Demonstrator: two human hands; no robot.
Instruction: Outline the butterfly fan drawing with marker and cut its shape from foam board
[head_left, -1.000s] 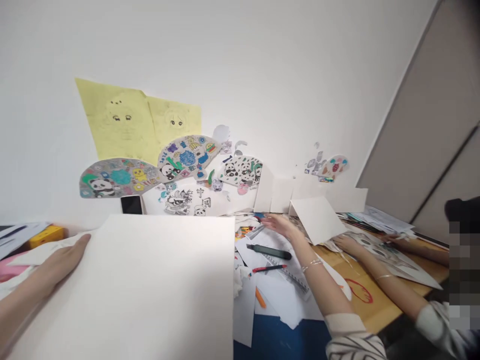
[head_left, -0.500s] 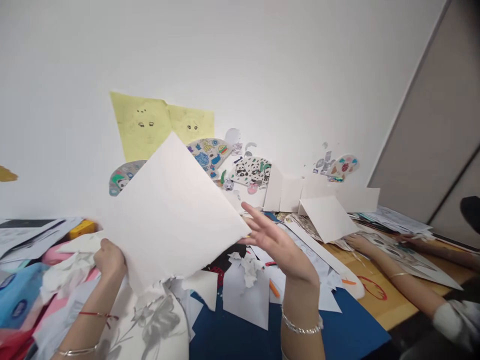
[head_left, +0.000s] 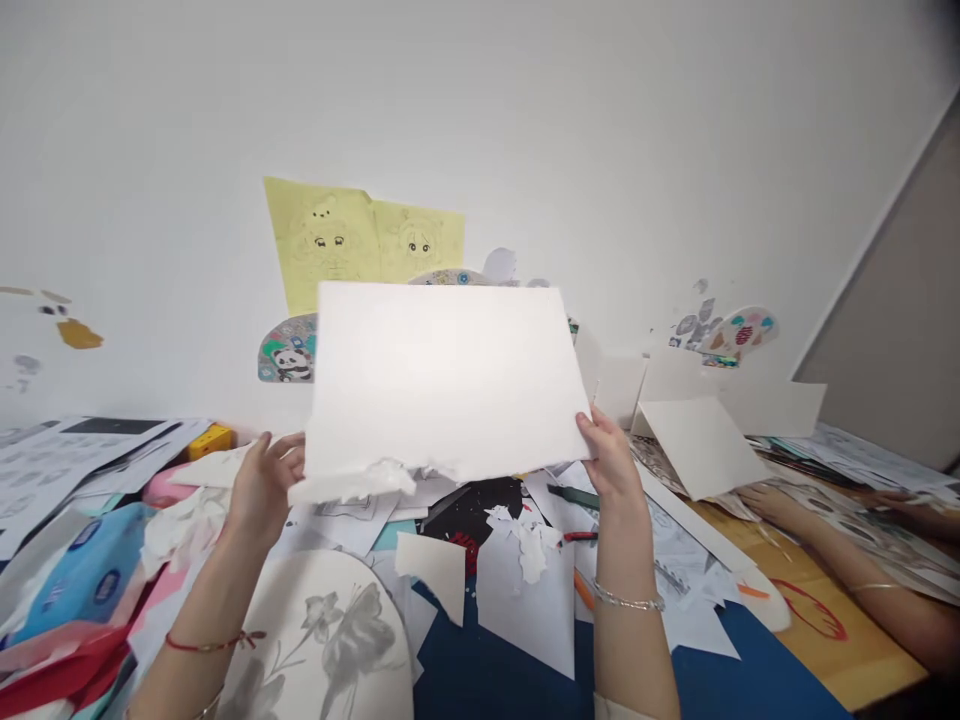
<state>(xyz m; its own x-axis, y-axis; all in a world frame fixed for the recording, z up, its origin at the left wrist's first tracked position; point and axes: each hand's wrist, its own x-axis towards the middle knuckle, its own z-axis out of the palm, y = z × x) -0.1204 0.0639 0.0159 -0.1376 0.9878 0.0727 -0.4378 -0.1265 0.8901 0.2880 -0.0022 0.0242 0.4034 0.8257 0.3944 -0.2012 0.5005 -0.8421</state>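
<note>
A blank white sheet is held up above the table, its lower edge ragged and torn at the left. My right hand grips its lower right corner, thumb on the near face. At the lower left corner, my left hand has its fingers apart, partly hidden behind the sheet's edge. Below lies a rounded white board with a grey butterfly and flower drawing. Torn paper scraps sit on a white piece of paper over the blue mat.
A blue tissue pack and crumpled paper are at the left. Yellow drawings hang on the wall. At the right, another person's hand rests by a drawing. A dark green cutter lies behind my right wrist.
The sheet has turned from a diamond pose to nearly level. My right hand has closed on its corner, while my left hand has opened its fingers. The view has shifted slightly left.
</note>
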